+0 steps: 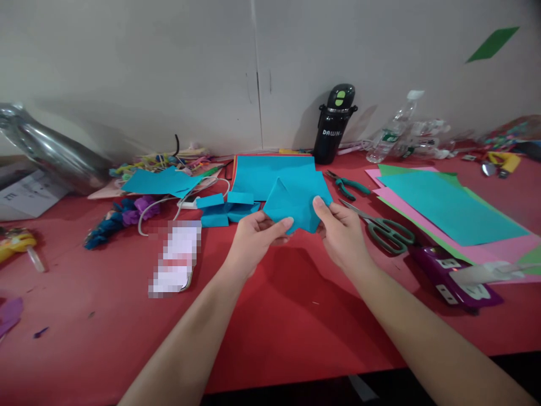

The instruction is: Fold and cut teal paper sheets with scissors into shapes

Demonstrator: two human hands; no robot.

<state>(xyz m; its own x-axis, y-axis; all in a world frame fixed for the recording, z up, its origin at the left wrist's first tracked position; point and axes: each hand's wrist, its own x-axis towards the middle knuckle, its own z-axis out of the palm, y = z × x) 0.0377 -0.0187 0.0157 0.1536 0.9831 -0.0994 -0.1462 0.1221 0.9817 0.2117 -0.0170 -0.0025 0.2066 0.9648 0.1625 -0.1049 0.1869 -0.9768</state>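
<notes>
Between my two hands, above the red table, is a folded piece of blue paper (296, 200) with a raised triangular flap. My left hand (264, 234) pinches its lower left edge, thumb on top. At the right edge my right hand (340, 228) grips it the same way, fingers underneath and partly hidden. Behind the held piece lies a flat blue sheet (270, 169) over other coloured paper. Several small folded blue strips (213, 210) rest to the left of my hands.
Green-handled scissors (386, 231) and pliers (349, 183) lie to the right, near a stack of coloured sheets (456, 206) and a purple power strip (459, 282). A phone (175, 259) lies to the left. A black bottle (333, 127) and a plastic bottle (391, 132) stand by the wall.
</notes>
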